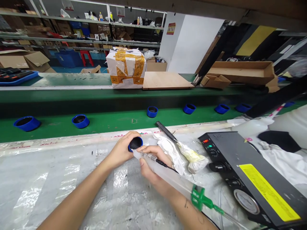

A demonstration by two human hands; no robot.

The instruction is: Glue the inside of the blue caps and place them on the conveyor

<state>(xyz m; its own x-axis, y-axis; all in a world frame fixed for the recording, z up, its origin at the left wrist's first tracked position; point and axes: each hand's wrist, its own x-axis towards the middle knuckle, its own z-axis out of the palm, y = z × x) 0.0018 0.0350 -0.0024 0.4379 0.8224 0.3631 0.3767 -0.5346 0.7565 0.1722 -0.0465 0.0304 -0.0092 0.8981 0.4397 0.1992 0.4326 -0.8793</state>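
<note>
My left hand (124,147) grips a round blue cup-like part (129,148) with a black inside, just above the plastic-covered bench. In my right hand (153,163) is a large clear dispensing syringe (171,177), its fingers wrapped around the barrel. The syringe tip points at the near rim of the blue part; whether it touches cannot be made out. A green cap with an air hose (217,208) closes the syringe's rear end, and a black cable runs along the barrel.
More blue parts (80,121) stand spaced along the green conveyor belt (115,118). To the right sits a black dispenser box (254,175) with a gauge. White cloth (169,150) and a wrapped black-handled tool (166,131) lie nearby. A taped carton (126,67) stands behind the belt.
</note>
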